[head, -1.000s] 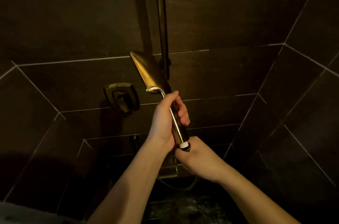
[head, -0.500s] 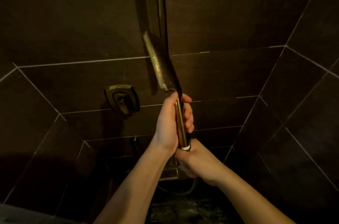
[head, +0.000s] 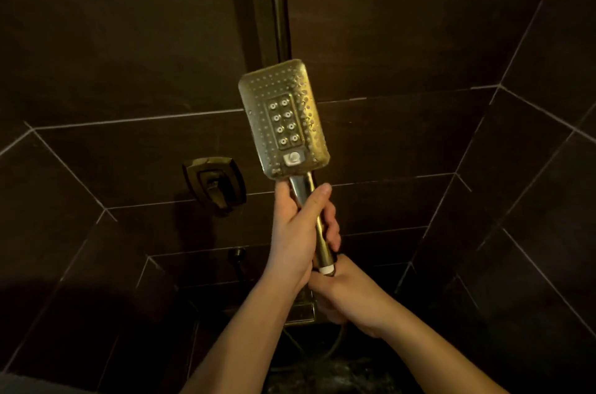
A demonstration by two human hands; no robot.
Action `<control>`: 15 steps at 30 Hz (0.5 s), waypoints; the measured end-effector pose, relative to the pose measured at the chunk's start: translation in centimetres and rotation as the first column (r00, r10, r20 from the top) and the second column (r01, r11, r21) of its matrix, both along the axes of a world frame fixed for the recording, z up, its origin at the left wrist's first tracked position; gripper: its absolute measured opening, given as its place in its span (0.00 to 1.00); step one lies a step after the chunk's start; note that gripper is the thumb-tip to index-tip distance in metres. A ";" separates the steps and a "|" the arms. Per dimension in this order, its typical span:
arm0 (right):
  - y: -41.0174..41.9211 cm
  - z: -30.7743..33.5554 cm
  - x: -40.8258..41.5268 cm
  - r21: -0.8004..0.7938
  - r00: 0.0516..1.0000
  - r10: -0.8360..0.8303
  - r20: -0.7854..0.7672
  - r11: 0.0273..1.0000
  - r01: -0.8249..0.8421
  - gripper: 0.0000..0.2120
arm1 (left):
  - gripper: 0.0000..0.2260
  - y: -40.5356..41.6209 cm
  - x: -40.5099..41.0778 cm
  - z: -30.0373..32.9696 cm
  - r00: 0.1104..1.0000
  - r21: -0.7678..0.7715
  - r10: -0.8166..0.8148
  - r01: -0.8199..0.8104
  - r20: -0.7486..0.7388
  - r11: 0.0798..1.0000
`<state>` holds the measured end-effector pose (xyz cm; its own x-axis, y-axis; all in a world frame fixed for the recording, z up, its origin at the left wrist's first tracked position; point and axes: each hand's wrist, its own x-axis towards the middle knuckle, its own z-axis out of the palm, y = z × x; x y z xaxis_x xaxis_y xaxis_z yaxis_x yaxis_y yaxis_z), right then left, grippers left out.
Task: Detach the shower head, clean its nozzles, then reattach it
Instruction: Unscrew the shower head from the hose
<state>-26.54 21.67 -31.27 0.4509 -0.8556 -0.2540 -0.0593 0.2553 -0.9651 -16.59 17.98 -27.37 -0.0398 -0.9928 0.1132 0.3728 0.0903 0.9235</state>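
Two bare forearms, left hand [head: 295,232], right hand [head: 348,293], seemingly sleeveless

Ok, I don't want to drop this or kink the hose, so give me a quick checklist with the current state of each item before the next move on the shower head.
1. Handle held firmly: ok. The left hand wraps the shower head handle, thumb up along it.
2. Joint end supported: ok. The right hand grips at the handle's base, by the white fitting.
3. Nozzle face visible for inspection: ok. It faces the camera, with droplets on it.
4. Head off the slide bar: ok. It is held in front of it.
5. Hose free of kinks: cannot tell, too dark below.
6. Thread fully joined or loosened: cannot tell, hidden by the right hand.
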 end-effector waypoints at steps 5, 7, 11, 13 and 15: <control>-0.8 1.0 -0.9 -0.153 0.984 -0.023 -0.176 0.988 -0.005 0.07 | 0.02 -0.7 0.7 1.5 0.997 -0.010 -0.011 0.011 0.071 1.000; -1.8 2.3 -1.9 -0.184 0.968 -0.048 -0.245 0.983 0.002 0.06 | 0.03 -1.4 1.4 2.8 0.993 -0.034 -0.020 0.024 0.115 0.999; -5.5 7.1 -4.0 -0.204 0.927 -0.005 -0.376 0.976 -0.078 0.04 | 0.03 -3.1 2.5 6.0 0.991 -0.079 -0.017 0.028 0.131 0.996; -7.9 10.4 -4.8 -0.294 0.876 -0.043 -0.481 0.949 -0.115 0.04 | 0.03 -3.9 2.8 7.7 0.994 -0.093 -0.020 0.031 0.112 0.995; -10.5 14.1 -5.6 -0.445 0.826 -0.163 -0.539 0.888 -0.115 0.08 | 0.04 -4.6 3.0 9.7 0.995 -0.118 -0.026 0.037 0.095 0.992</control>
<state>-32.11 11.19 -17.16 0.3305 -0.9427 -0.0445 -0.6108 -0.1777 -0.7715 -13.63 13.39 -17.67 -0.0869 -0.9705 0.2250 0.2899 0.1915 0.9377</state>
